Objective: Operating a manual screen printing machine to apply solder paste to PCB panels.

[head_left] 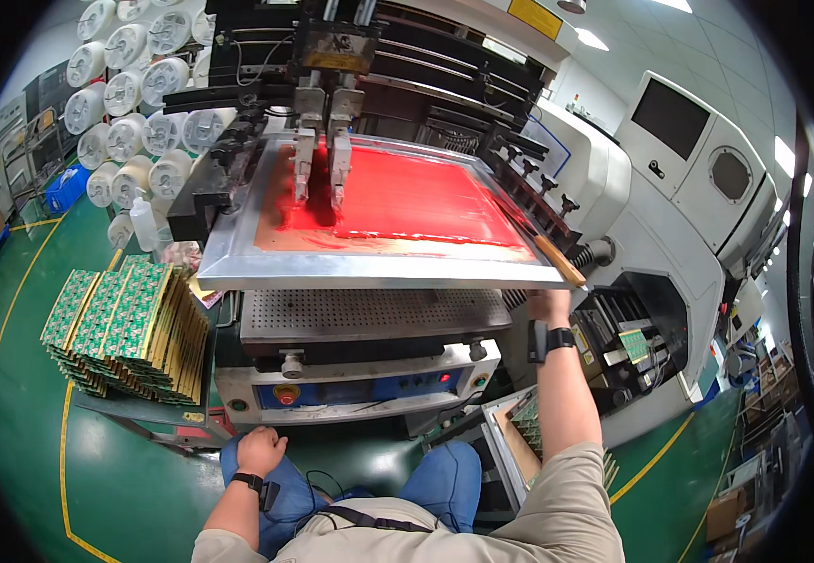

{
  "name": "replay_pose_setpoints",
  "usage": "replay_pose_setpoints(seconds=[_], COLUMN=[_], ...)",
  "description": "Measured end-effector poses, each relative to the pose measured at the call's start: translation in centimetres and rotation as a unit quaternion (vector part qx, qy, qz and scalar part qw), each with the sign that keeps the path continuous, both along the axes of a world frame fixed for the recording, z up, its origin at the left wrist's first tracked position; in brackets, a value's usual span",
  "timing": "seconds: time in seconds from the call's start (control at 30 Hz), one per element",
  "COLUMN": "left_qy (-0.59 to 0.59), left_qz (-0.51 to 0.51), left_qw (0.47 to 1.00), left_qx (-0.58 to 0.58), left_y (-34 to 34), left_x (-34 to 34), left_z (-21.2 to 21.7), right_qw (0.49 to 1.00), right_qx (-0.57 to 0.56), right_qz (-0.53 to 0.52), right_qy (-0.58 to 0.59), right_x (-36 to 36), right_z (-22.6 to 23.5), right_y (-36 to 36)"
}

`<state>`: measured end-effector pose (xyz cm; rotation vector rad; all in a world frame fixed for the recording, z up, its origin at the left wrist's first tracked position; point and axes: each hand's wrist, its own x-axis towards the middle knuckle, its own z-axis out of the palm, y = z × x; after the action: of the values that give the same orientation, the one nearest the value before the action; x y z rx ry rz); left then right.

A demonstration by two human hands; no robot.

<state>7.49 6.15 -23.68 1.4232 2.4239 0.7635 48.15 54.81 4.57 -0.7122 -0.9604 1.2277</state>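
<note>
My left hand (pixel 259 450) rests on my left knee, its fingers curled in with nothing visible in them. My right arm stretches forward, and my right hand (pixel 549 306) is at the front right corner of a metal-framed screen printing stencil (pixel 379 272). The frame's edge hides its fingers, so I cannot tell whether they grip it. Bright red paste (pixel 426 197) covers most of the mesh. A wooden-handled spatula (pixel 557 260) lies across the frame's right side, just above that hand. Two squeegee holders (pixel 322 159) stand over the left part of the mesh.
Below the stencil is a perforated metal bed (pixel 369 314) above a control panel (pixel 369 392) with a red button. Stacked green circuit boards (pixel 125 324) stand on a cart at left, near a white squeeze bottle (pixel 143 223). White reels (pixel 125 89) hang behind; a white machine (pixel 675 178) stands right.
</note>
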Motion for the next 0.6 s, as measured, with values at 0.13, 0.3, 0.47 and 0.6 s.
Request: replay_pose_setpoints(seconds=[0.13,0.3,0.47,0.6], left_qy=[0.000,0.011,0.019,0.007], left_qz=[-0.005,-0.009,-0.006,-0.005], left_qw=[1.000,0.999,0.999,1.000], left_qx=[-0.016,-0.033,-0.042,-0.017], left_y=[0.1,0.5,0.3,0.1], left_x=[0.1,0.1,0.2,-0.4], left_z=[0.1,0.1,0.3,0.3], right_qw=[0.984,0.963,0.945,0.941], right_qx=[-0.022,-0.019,-0.123,-0.194], right_qz=[-0.109,-0.197,0.033,0.204], right_qy=[-0.138,-0.180,-0.302,-0.190], right_x=[6.5,9.5,10.1,10.1], right_z=[0.2,-3.3,-8.7,-13.3], right_y=[-1.9,-4.4,-5.4,-4.7])
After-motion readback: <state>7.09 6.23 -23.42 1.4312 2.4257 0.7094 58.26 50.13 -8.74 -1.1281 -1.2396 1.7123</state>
